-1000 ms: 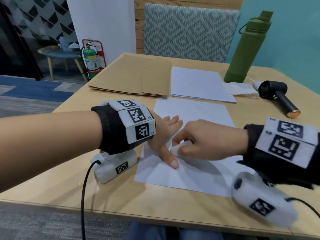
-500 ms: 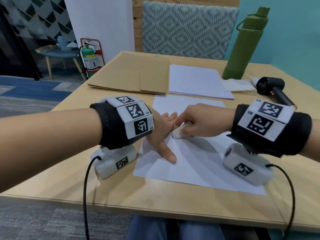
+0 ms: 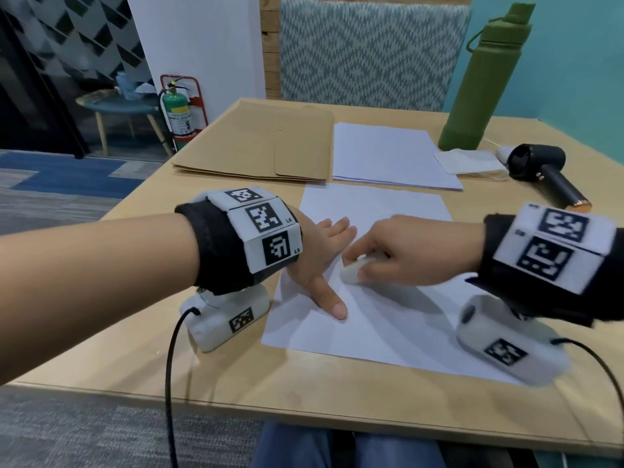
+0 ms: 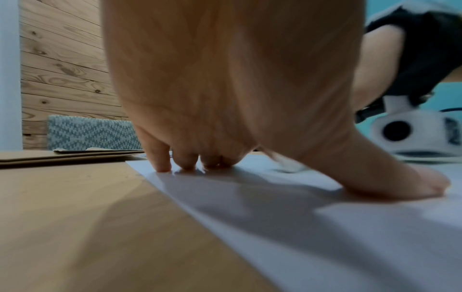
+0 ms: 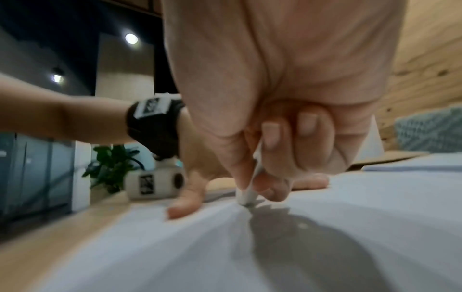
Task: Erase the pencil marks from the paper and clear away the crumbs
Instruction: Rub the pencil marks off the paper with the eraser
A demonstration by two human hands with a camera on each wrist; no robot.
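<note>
Paper: single white sheet, flat on the wooden desk, near edge close to the desk's front, far edge just short of a stack of white sheets. No pencil marks or crumbs clear enough to tell in any view. Eraser: small, white, rounded, tilted with its lower tip touching the paper roughly mid-sheet; in the right wrist view a grey smudge at that tip. Right hand: clenched around the eraser, thumb on one side, forefinger and middle finger on the other, remaining fingers curled into the palm. Left hand: spread flat, fingers straight and pressed onto the left part of the paper, thumb angled toward the near edge; holding nothing, fingertips planted just inside the sheet's left border. Both hands close together, the eraser between the left thumb and left fingers without visibly touching either. Farther back on the desk: brown envelopes left of the stack, a green bottle upright at the right, a black handheld device lying beside a folded white cloth.
</note>
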